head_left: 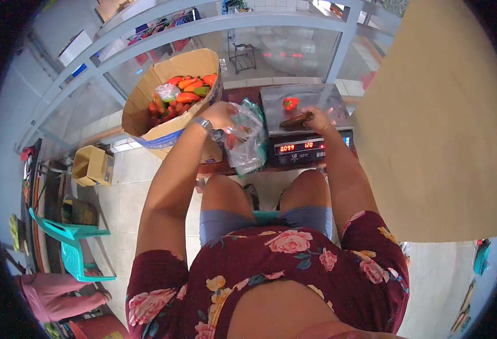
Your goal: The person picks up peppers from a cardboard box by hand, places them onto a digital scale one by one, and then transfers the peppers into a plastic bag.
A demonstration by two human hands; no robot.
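- Gripping a clear plastic bag near its top with the left hand, wearing a watch on that wrist.
- Holding a dark brownish-red pepper in the right hand, at the near side of the scale; unable to confirm contact with the plate.
- Found one bright red pepper lying on the plate, with red digits lit on the display.
- Found red, orange and green peppers inside a large open cardboard box, left of the bag.
- Noted farther left: a small carton and a turquoise chair, both on floor tiles.
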